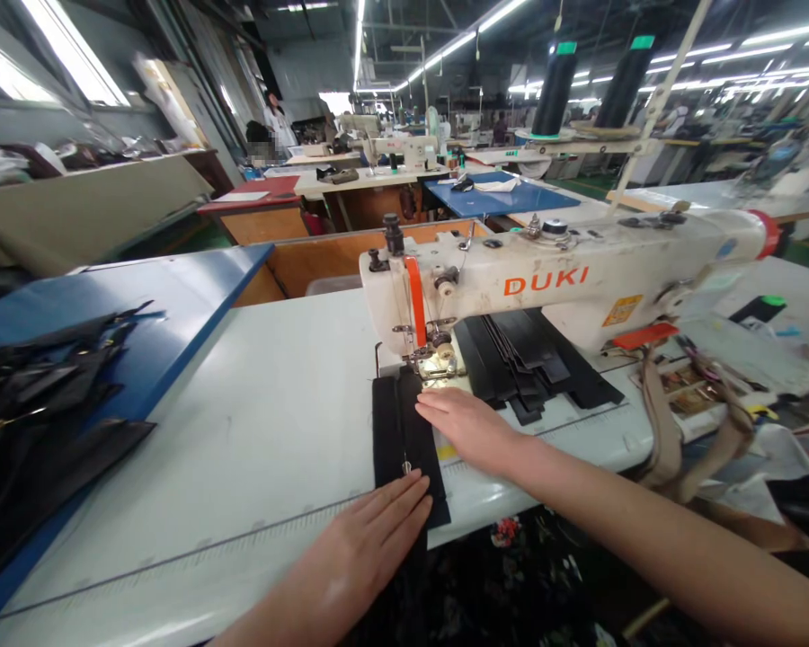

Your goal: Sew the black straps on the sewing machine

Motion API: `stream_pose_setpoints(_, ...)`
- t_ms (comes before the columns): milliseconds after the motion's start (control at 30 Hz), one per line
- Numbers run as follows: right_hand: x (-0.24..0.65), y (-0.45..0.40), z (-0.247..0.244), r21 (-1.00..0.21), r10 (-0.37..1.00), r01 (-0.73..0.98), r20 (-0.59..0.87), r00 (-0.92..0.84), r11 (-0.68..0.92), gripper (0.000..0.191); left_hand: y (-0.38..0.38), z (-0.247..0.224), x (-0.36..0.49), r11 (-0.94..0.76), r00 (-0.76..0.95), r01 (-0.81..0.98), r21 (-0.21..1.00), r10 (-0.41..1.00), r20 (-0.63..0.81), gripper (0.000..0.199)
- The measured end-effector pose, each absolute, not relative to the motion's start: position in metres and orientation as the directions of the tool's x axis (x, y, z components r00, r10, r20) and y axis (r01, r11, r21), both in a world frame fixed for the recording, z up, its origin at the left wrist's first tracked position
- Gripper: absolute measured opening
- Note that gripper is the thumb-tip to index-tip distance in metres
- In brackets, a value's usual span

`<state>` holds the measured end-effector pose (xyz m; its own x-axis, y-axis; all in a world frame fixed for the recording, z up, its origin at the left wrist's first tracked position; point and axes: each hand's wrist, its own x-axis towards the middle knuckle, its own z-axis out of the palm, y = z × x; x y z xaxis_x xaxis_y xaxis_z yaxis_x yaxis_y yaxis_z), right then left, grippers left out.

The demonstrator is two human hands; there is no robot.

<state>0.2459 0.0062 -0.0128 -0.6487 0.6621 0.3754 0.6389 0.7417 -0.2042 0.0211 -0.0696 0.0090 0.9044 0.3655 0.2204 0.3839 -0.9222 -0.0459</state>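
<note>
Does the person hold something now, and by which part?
Nothing is gripped: the left hand lies flat on the black fabric strip, and the right hand's fingers press its upper part.

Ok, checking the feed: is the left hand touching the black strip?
Touching: the head view shows the left hand resting on the black strip.
</note>
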Motion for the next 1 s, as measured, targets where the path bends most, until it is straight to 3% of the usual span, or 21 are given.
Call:
stream_pose_setpoints(267, 0.271, -0.07, -0.016, -0.392, 0.647, 0.519, 0.538, -0.54, 0.759, 0.028, -0.066, 0.005, 0.022, -0.927, 0.901, 0.369, -0.073, 0.337, 0.275, 0.045)
stream_pose_setpoints(400, 0.273, -0.083, -0.018, -0.448, 0.653, 0.476, 0.522, -0.549, 0.757, 0.031, -0.068, 0.007, 0.022, -0.925, 0.901, 0.373, -0.069, 0.343, 0.265, 0.043)
stream_pose_setpoints(700, 0.271, -0.077, -0.018, -0.468, 0.639, 0.436, 0.528, -0.559, 0.768, 0.032, -0.067, 0.005, 0.021, -0.935, 0.913, 0.351, -0.049, 0.33, 0.24, 0.043)
stream_pose_setpoints(1000, 0.269, -0.076, -0.017, -0.459, 0.647, 0.461, 0.452, -0.614, 0.759, 0.034, -0.077, 0.0, 0.025, -0.915, 0.898, 0.403, 0.016, 0.399, 0.184, 0.06)
